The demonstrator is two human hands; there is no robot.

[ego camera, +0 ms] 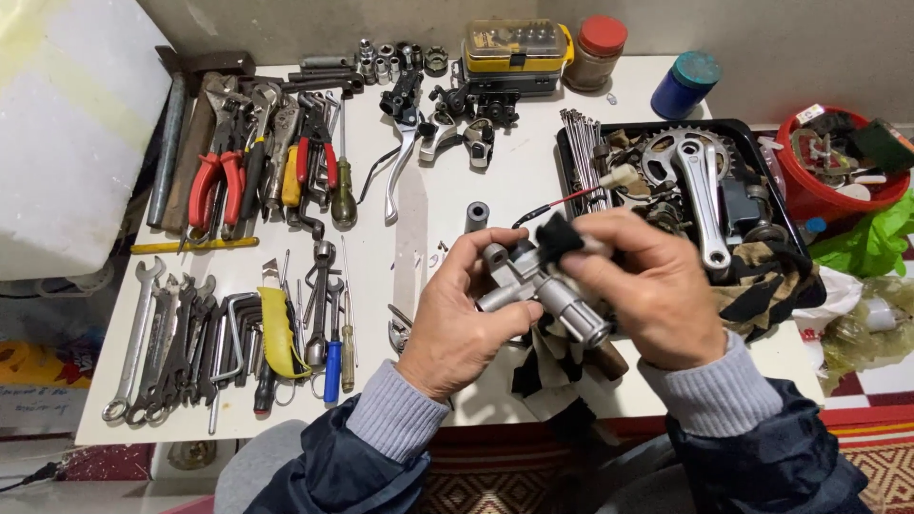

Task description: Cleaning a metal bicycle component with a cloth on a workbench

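Observation:
My left hand (459, 319) grips a grey metal cross-shaped socket wrench (538, 286) over the white table (533, 181), fingers wrapped around its left arms. My right hand (652, 286) pinches a small black brush with a pale handle (576, 224) against the top of the wrench. A thin red wire runs off the brush end toward the back. A dark patterned rag (557, 357) lies beneath both hands.
Rows of wrenches (157, 343), pliers (217, 176) and screwdrivers fill the table's left. A black tray (790, 257) with a crank and chainring (700, 181) sits right. Brake levers (409, 143), a yellow bit case (516, 46), two jars and a red tub (838, 157) stand behind.

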